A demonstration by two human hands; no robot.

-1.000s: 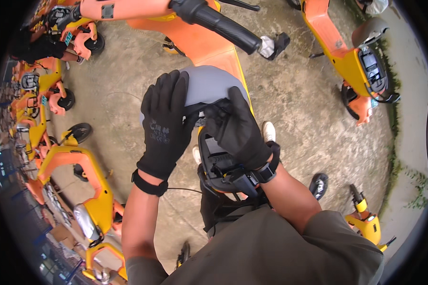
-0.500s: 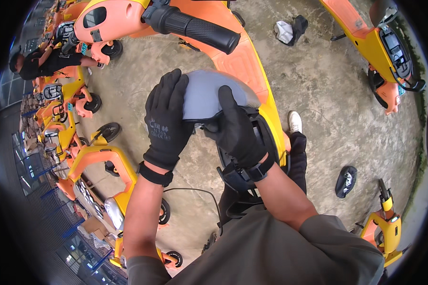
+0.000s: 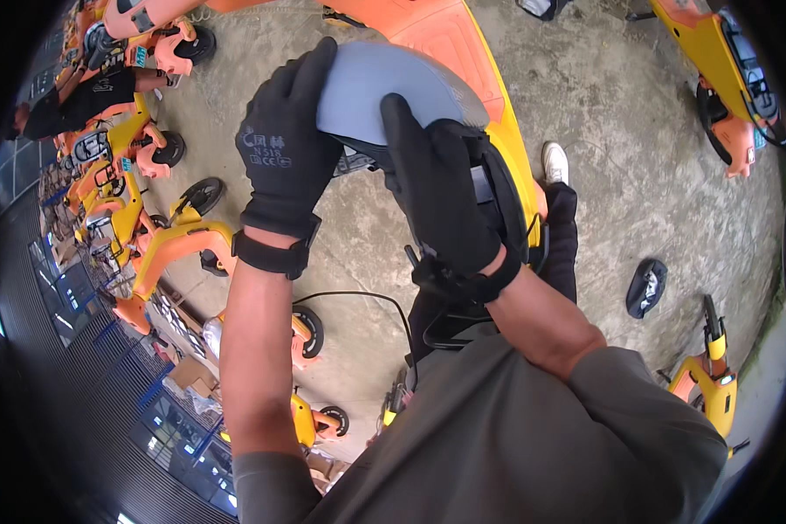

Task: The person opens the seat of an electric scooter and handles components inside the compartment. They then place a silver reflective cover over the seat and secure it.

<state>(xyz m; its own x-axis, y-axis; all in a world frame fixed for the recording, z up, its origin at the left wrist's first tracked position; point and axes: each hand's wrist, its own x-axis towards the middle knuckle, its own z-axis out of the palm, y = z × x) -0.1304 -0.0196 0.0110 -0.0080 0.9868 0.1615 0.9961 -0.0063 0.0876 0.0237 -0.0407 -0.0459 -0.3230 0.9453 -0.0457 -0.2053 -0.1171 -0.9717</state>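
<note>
Both my hands wear black gloves and grip a smooth grey rounded shell, shaped like a bike saddle (image 3: 377, 80), with a dark rim below and a darker textured end at its right. My left hand (image 3: 290, 144) is closed along its left side, fingers together and pointing away from me. My right hand (image 3: 445, 188) has its thumb laid over the near part of the shell, and its other fingers go underneath, mostly hidden. The shell appears above the orange and yellow electric bike (image 3: 517, 150); whether it is attached cannot be made out.
Several orange and yellow bikes stand along the left, where a person in black (image 3: 92, 100) is among them. Another bike (image 3: 716, 83) is at the far right. A black bundle (image 3: 646, 288) lies on the concrete floor (image 3: 620, 210). A black cable (image 3: 367, 295) hangs near my waist.
My hands and the grey shell have shifted up and slightly left in view as the whole scene moved. The handlebar grip has left the picture. Both hands keep their hold.
</note>
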